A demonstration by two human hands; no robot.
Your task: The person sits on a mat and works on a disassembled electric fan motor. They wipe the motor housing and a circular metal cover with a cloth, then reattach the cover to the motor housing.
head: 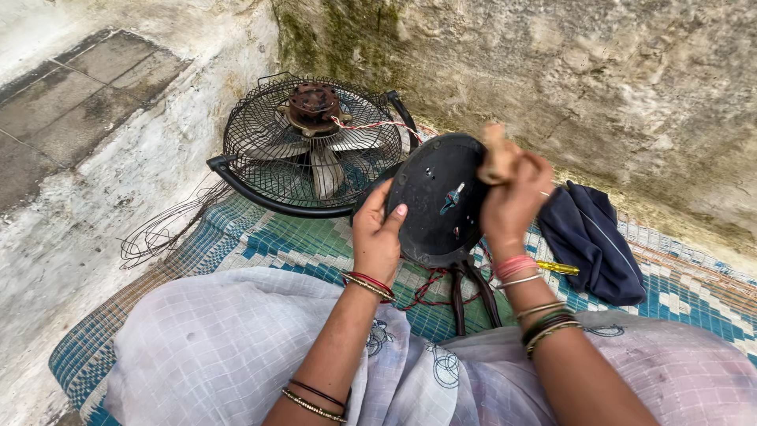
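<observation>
The round black fan cover (438,201) stood a little right of the middle of the frame, tilted up on its edge above the person's lap. The left hand (377,237) held its left rim, the fingers curled around the edge and the thumb lying on the dark face. The right hand (512,197) was closed around a small brownish cloth (497,154) and pressed it against the upper right rim of the cover. Two black cords and a twisted red and white wire (430,288) hung down under the cover to the mat.

Behind it, in the upper middle, lay a black wire fan cage (311,146) with grey blades and a rusty motor hub (314,102). A dark blue cloth (591,237) lay at the right, with a yellow tool (558,268) just beside it. All rested on a green and blue woven mat (300,241), next to a rough stone wall (591,79).
</observation>
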